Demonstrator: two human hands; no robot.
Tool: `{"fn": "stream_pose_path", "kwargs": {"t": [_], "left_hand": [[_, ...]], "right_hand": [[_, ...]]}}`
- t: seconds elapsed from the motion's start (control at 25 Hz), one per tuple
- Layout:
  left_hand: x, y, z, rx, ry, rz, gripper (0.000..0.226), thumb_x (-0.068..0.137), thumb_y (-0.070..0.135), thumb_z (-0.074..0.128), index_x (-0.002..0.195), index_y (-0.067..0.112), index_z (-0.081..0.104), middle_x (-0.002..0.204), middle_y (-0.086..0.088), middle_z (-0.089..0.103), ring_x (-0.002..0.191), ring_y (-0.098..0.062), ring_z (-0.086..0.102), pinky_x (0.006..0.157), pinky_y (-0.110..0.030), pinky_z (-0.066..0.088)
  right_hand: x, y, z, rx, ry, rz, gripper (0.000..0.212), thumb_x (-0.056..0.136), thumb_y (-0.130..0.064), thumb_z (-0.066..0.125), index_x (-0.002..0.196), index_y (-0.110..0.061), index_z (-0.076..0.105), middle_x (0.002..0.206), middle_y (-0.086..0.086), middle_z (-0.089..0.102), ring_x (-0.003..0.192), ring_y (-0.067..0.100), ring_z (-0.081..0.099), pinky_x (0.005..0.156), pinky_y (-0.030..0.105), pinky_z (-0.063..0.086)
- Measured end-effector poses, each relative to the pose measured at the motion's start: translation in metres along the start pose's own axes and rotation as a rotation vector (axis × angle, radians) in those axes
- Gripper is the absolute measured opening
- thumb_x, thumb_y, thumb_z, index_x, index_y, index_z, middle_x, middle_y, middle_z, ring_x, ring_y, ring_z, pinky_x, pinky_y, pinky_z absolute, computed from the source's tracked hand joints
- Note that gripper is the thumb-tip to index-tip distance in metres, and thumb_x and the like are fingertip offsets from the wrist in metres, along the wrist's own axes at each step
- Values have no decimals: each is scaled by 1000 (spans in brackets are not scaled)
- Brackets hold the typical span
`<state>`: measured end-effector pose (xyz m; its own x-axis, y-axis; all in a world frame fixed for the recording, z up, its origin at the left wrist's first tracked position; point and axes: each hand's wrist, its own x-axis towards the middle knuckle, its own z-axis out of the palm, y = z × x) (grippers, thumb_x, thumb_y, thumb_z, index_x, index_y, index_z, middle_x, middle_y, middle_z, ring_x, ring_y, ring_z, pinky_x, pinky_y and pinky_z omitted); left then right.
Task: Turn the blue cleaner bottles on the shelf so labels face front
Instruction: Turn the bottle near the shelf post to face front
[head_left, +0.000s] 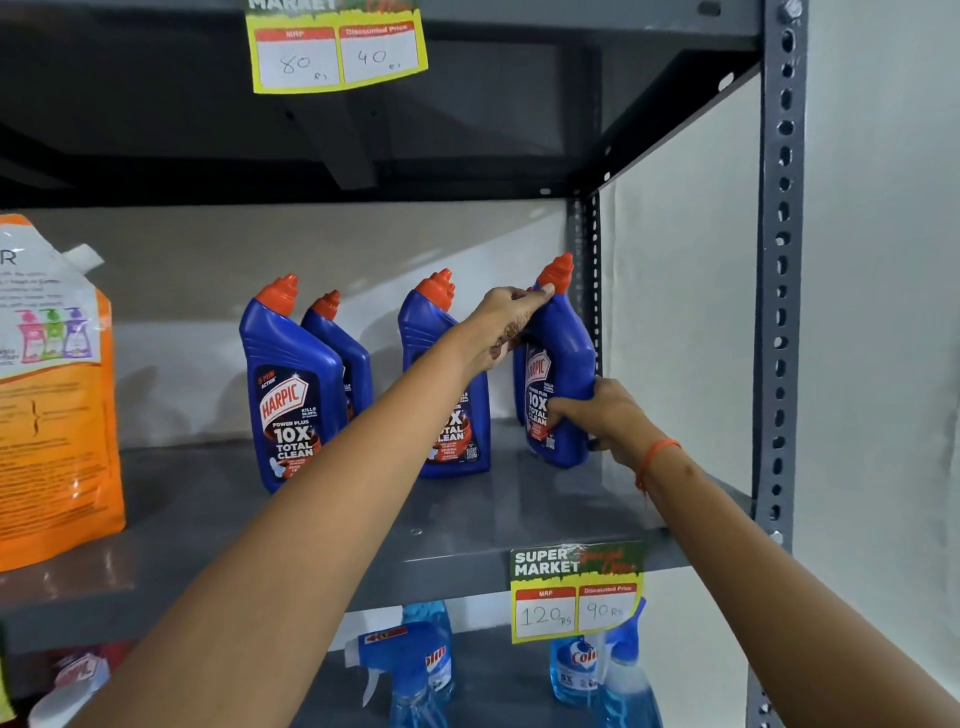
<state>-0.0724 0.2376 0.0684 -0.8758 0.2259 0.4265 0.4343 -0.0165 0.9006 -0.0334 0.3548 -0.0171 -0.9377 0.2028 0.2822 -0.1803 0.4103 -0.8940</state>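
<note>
Blue cleaner bottle (561, 364) at the far right of the grey shelf (467, 509), near the back corner by the upright post (779, 260), is the one you've got, both hands on it. Your left hand (506, 325) is wrapped around the shoulder and neck just under the orange cap (557, 271); your right hand (602, 410) pinches the lower right side of the body, fingers closed on it. Long axis stands upright, tipped slightly, so the turn goes around that vertical line. Both hands touch it, neither nearer. Its label shows but angles toward the left, partly hidden by your left hand, so likely a bit more twist is needed. Another bottle sits right behind it, mostly hidden. Other bottles (291, 395) to the left look front-facing; the back ones are hard to judge.
</note>
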Motion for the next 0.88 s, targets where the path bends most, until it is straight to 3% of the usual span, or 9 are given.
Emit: {"fn": "stream_pose_path", "kwargs": {"t": [0.12,0.24,0.36,0.44,0.6,0.72,0.88], "left_hand": [[0,1,-3,-8,-53,3,21,85,30,63,86,10,59,83,-6,63,79,-20,60,70,-28,54],[1,3,-5,63,-12,-13,29,77,37,70,91,14,60,86,-5,67,84,-22,64,81,-39,56],[-2,-4,1,90,99,36,30,72,38,75,84,17,58,79,1,66,73,-14,64,61,-32,54],[-5,-13,8,77,170,50,36,69,36,78,86,14,55,79,1,64,71,-14,62,54,-28,49],[-6,-23,18,10,290,58,46,66,30,81,92,11,49,77,2,58,66,-13,59,49,-25,45],[-6,-21,20,-19,314,36,51,65,29,83,95,10,47,78,2,57,65,-13,57,47,-26,44],[-6,-23,23,-55,340,-8,52,64,27,83,97,9,47,80,-3,59,64,-16,59,51,-30,51]], "right_hand": [[4,-8,-11,233,-20,26,27,66,-1,65,89,-15,59,91,10,66,82,25,61,72,40,55],[10,-14,-23,335,-37,12,34,72,5,59,101,-13,58,88,9,64,74,24,60,59,30,50],[15,-12,-27,290,-86,36,43,75,7,51,114,-9,57,99,13,62,90,28,58,86,43,50],[16,-9,-26,271,-97,62,40,75,11,46,108,-10,57,100,13,60,95,29,54,95,49,45],[20,-6,-22,263,-89,73,31,76,14,39,91,-10,53,86,12,57,81,27,52,83,44,44],[26,-6,-21,271,-80,68,35,75,15,38,98,-8,52,90,14,58,89,29,52,83,42,44],[32,-1,-20,253,-85,93,42,77,14,40,114,-3,54,100,16,59,94,30,53,93,50,46]]}}
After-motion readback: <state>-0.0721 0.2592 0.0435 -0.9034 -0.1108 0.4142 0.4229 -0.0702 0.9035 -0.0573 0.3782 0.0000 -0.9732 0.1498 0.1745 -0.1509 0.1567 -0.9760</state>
